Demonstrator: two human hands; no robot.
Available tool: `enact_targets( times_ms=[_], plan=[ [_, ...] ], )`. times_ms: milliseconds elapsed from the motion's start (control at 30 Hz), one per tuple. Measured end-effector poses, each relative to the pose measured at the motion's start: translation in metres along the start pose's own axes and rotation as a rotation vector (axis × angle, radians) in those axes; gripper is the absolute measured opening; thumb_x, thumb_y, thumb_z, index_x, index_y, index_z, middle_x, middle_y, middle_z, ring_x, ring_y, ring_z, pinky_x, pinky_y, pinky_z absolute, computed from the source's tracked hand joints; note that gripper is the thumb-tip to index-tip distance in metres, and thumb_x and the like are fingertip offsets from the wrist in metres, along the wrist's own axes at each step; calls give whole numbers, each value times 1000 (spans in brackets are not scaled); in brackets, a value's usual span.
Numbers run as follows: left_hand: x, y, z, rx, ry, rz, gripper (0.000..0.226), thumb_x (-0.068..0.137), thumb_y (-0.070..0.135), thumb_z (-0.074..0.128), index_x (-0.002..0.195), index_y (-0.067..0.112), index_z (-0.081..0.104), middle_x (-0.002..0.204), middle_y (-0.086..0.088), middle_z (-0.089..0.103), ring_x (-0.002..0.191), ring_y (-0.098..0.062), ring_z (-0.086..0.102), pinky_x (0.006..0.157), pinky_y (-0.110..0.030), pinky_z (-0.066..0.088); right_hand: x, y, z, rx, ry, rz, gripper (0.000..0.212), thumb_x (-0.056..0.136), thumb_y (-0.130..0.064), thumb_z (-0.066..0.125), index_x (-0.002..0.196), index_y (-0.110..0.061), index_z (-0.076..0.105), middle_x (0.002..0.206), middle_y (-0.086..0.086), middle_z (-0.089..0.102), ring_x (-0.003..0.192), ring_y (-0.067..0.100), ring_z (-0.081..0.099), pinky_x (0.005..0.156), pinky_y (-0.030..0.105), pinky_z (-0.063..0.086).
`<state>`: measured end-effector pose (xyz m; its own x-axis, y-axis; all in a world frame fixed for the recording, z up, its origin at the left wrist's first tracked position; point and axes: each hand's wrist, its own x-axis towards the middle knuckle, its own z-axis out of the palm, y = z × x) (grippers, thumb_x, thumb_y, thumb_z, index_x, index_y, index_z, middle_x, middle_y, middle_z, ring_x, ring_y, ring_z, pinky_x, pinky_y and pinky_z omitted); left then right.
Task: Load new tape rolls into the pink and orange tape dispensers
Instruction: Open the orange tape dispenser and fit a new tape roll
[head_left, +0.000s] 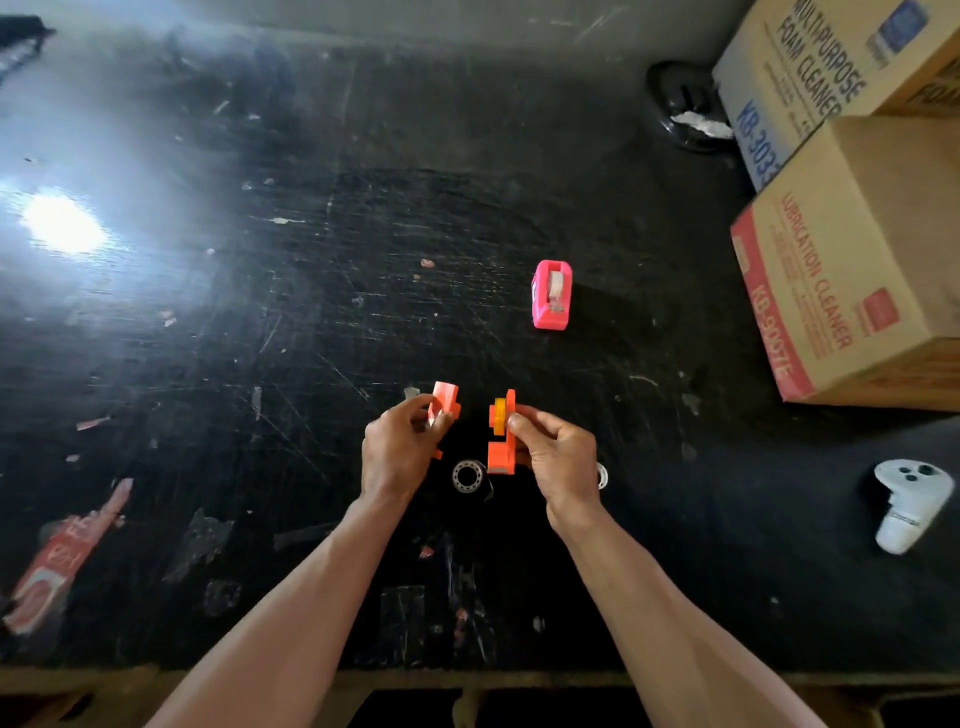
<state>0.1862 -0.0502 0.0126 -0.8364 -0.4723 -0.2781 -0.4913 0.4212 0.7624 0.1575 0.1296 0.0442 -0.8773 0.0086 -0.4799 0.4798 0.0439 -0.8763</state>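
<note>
The orange tape dispenser is split into two halves held above the black table. My left hand grips one orange half. My right hand grips the other orange half, which carries a yellow hub on its inner face. A clear tape roll lies flat on the table between and below my hands. Part of a second white roll peeks out behind my right hand. The pink tape dispenser stands farther back to the right, closed, with a roll showing inside it.
Two cardboard boxes are stacked at the right edge. A white controller lies at the near right. A black dish sits at the back right. A torn red label sticks to the table near left. The wooden table edge runs along the front.
</note>
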Motion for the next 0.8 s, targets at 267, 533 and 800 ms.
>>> enact_targets(
  times_ms=[267,533,800],
  plan=[
    [10,0,7,240,-10,93,36,93,55,63,112,27,72,100,1,69,92,-21,67,73,-32,47,5,2,-1,-41,22,-20,19,93,-18,75,111,-18,79,83,-13,82,87,5,79,77,20,62],
    [3,3,6,159,36,108,44,96,50,65,128,21,69,119,-1,68,115,-20,62,94,-36,52,2,2,3,-15,9,-18,17,93,-15,74,110,-17,79,87,-8,83,87,9,80,78,23,63],
    [-23,32,1,-423,-229,-6,31,95,42,70,120,25,76,106,7,81,99,-4,76,95,-29,58,-1,-1,-2,-11,-51,-64,18,96,-13,70,112,-13,79,98,2,83,93,15,80,88,33,63]
  ],
)
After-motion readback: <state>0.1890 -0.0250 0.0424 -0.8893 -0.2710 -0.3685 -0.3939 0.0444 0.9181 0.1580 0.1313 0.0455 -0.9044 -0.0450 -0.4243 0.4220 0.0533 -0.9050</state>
